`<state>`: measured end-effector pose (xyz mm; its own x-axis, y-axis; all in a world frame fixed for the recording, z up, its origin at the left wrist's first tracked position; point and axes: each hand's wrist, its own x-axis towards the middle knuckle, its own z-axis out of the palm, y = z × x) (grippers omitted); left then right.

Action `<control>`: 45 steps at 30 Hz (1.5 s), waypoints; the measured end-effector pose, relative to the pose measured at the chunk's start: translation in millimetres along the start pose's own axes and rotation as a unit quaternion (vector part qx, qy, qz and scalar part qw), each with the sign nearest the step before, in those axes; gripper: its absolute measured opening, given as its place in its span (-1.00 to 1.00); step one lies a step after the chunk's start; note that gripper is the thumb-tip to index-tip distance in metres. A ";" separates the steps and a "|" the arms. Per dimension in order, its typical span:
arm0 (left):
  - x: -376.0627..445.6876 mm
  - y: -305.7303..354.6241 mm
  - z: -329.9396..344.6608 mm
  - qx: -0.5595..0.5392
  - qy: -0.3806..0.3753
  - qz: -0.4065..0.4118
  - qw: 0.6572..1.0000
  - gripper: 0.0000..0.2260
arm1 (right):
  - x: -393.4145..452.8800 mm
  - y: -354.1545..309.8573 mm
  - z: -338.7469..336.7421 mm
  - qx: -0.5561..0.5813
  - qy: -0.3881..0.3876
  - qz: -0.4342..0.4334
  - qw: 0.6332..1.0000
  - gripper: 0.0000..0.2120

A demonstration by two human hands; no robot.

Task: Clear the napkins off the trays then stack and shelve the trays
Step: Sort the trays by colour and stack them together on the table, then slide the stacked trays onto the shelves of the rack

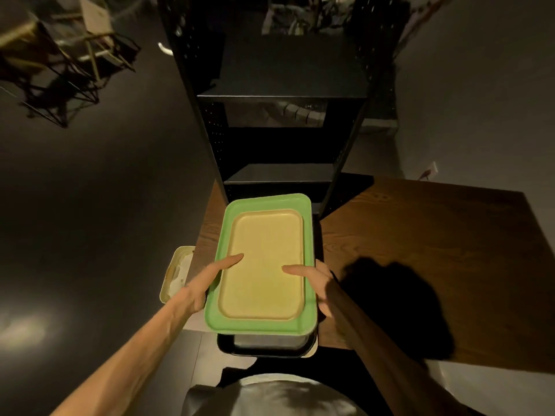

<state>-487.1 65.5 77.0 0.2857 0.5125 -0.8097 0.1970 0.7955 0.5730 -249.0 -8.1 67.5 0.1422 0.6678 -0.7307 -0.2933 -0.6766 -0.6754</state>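
A yellow tray (264, 265) lies nested inside a larger green tray (237, 211), and a black tray (267, 349) shows beneath them at the near edge. My left hand (207, 280) grips the stack's left rim, thumb lying on the yellow tray. My right hand (315, 283) grips the right rim the same way. No napkin lies on the top tray. The black shelf unit (282, 94) stands straight ahead, its lower shelf (279, 174) just beyond the stack's far end.
A wooden table (420, 250) spreads out to the right under the stack. A cream bin (175, 274) with white paper inside sits by the table's left edge. Dark floor lies to the left, with wire-frame furniture (69, 70) at far left.
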 end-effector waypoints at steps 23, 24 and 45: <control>-154.9 107.5 65.0 -0.014 -0.041 0.200 0.979 -0.50 | -126.6 -139.2 -42.7 0.016 -0.146 -0.138 0.979 -0.44; -158.9 114.0 66.0 -0.019 -0.046 0.202 0.978 -0.51 | -130.6 -149.0 -42.0 0.015 -0.149 -0.141 0.979 -0.44; -161.7 192.4 64.8 -0.141 -0.072 0.216 0.964 -0.58 | -112.9 -263.4 -19.7 0.045 -0.139 -0.135 0.980 -0.46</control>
<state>-434.6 114.8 326.4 0.4146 0.7813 -0.4666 -0.2261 0.5851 0.7788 -169.2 88.6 325.9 -0.0323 0.8860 -0.4626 -0.3641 -0.4414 -0.8201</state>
